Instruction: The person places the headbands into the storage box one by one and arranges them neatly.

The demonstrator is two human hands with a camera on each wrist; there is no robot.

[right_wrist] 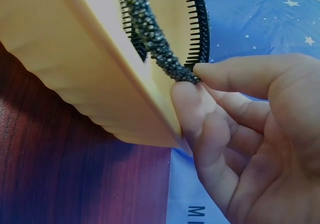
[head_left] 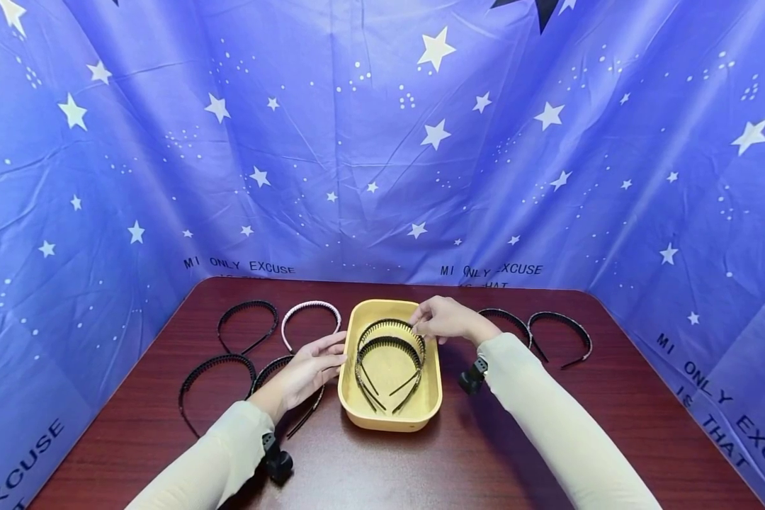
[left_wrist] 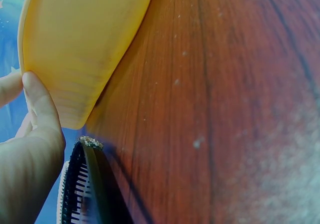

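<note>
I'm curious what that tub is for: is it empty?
Not empty: in the head view, two dark headbands show within the yellow tub, the right hand pinching one.

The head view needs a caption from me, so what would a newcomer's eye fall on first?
Probably the blue, star-printed cloth filling the background behind the table. Then the yellow tray near the table's middle, with the left hand touching its side and the right hand pinching a dark headband near its right rim. Left of the tray, a pink headband stands out among dark ones.
</note>
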